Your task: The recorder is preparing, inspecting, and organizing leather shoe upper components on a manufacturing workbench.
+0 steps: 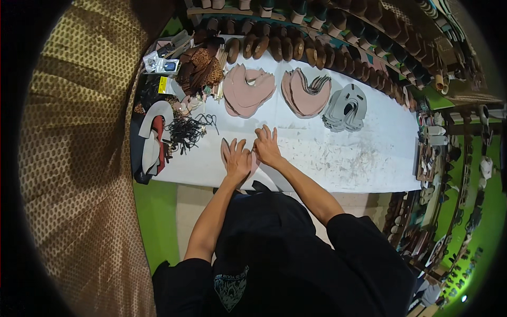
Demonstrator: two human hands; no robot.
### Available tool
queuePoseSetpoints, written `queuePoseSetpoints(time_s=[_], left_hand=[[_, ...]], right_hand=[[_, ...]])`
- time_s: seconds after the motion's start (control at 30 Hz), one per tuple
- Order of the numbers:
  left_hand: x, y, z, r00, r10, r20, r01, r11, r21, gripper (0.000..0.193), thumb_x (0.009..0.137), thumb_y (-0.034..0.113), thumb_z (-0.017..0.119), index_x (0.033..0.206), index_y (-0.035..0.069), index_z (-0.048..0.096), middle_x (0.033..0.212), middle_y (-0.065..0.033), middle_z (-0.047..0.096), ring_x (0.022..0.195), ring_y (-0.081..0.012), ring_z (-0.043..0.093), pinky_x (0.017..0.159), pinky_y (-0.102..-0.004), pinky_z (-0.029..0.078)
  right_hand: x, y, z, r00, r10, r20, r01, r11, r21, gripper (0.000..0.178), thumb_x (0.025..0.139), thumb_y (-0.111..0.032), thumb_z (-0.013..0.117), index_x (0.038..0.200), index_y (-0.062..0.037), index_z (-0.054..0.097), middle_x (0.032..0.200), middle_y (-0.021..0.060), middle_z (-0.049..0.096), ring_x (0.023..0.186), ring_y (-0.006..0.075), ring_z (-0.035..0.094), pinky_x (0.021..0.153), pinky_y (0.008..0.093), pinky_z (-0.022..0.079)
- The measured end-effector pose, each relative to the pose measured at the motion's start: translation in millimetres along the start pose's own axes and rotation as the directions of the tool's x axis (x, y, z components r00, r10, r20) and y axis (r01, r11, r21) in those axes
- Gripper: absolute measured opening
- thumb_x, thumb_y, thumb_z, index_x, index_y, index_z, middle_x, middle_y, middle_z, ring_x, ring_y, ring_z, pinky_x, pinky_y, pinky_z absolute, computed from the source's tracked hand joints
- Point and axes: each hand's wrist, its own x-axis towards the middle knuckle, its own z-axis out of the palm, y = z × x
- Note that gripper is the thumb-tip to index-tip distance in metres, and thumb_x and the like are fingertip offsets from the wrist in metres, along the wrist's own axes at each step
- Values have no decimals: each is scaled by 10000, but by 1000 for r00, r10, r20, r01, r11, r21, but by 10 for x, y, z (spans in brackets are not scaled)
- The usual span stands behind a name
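Observation:
Near the front edge of the white table, both hands work on a curved pink leather shoe-upper piece (254, 167), which they mostly cover. My left hand (237, 161) lies over its left arm, the fingers bent down and gripping it. Beside it, my right hand (268, 150) has bent fingers and its thumb at the piece's upper right edge; its exact hold is partly hidden. Farther back lie two stacks of similar pink pieces, a left stack (248, 95) and a middle stack (303, 98). To their right is a stack of grey pieces (348, 108).
On the left are a tangle of black straps (187, 132), brown and patterned scraps (200, 68), and white and red curved pieces (154, 142). Brown shoe lasts (288, 48) line the table's back edge. Shelves of shoes (338, 24) rise behind; a gold patterned curtain (90, 132) hangs left.

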Motion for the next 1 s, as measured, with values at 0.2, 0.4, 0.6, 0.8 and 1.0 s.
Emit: queuePoseSetpoints(time_s=[0.2, 0.4, 0.6, 0.8, 1.0], left_hand=[[120, 0, 109, 991, -134, 27, 133, 991, 26, 126, 806, 141, 676, 880, 62, 740, 1347, -139, 542, 1366, -417, 367, 1142, -681, 144], [129, 44, 133, 980, -196, 23, 195, 980, 48, 127, 805, 146, 675, 862, 61, 750, 1361, -146, 525, 1371, -423, 354, 1155, -677, 114], [141, 59, 125, 969, -241, 59, 241, 970, 13, 142, 815, 139, 666, 886, 64, 763, 1372, -134, 528, 1392, -398, 335, 1175, -671, 83], [95, 47, 164, 975, -220, -15, 220, 975, 4, 126, 802, 150, 673, 863, 58, 735, 1351, -149, 524, 1365, -428, 349, 1152, -680, 102], [61, 42, 204, 971, -239, -22, 240, 970, 39, 117, 824, 135, 663, 904, 78, 725, 1376, -126, 517, 1373, -421, 348, 1150, -684, 118]], right_hand=[[-31, -39, -26, 1000, -4, 24, 4, 1000, 0, 224, 799, -234, 720, 883, -27, 698, 1368, 184, 447, 1421, 442, 287, 1124, 728, 178], [-24, 26, -94, 999, -6, 32, 7, 1000, -15, 238, 801, -247, 735, 896, -30, 704, 1379, 176, 443, 1422, 431, 292, 1131, 725, 173], [-1, 146, -170, 995, -49, 93, 40, 995, 96, 186, 792, -165, 732, 910, -28, 694, 1381, 164, 447, 1419, 429, 296, 1132, 720, 179], [110, 138, -164, 992, -98, 81, 96, 995, 35, 88, 849, -131, 677, 915, -74, 671, 1364, 141, 469, 1416, 399, 303, 1147, 689, 171], [125, 120, -110, 995, -66, 76, 64, 997, 31, 85, 842, -128, 673, 911, -77, 669, 1357, 132, 480, 1408, 389, 319, 1150, 685, 167]])
